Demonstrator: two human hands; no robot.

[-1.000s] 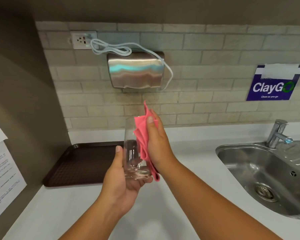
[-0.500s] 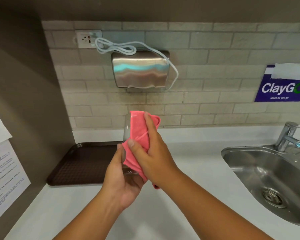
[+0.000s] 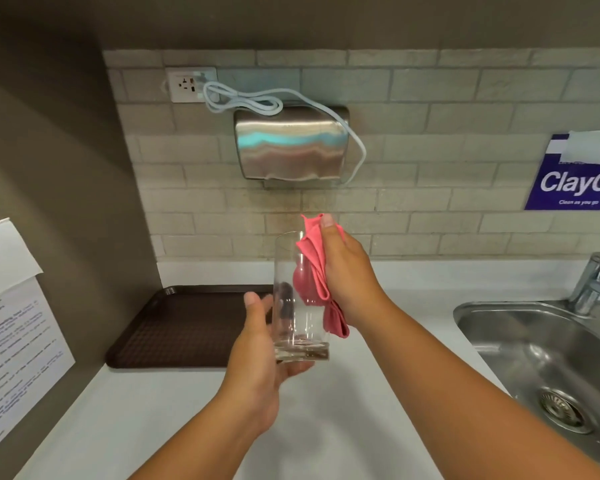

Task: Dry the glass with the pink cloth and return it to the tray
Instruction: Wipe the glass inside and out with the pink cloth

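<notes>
Glass (image 3: pixel 300 299) front and centre, upright, held up in the middle of the frame above the white worktop (image 3: pixel 361 393), clear of the surface. The left hand (image 3: pixel 260 355) cups it low down, fingers (image 3: pixel 253 303) wrapped round the base and lower wall, thumb up the near side. Pink cloth (image 3: pixel 317 271) sits at the right side of the glass, part of it showing through the wall and a tail hanging beside the base; the right hand (image 3: pixel 347 271) has it pinched tight, fingers closed on the fabric, pressing it against the glass near the rim. Whether the cloth reaches inside or only hugs the far wall, I cannot tell.

Drying is the step here, and it looks mid-way. Best handling, I'd say: keep the low grip firm but gentle, turn the glass with the left hand while the cloth hand stays put, then run the rim and the heavy base, where water would likely gather.

Brown tray (image 3: pixel 187 327) waits at centre left, against the wall, just behind the left hand. Steel sink (image 3: pixel 534 358) lies at lower right, tap (image 3: pixel 593 282) above it, well apart.
</notes>
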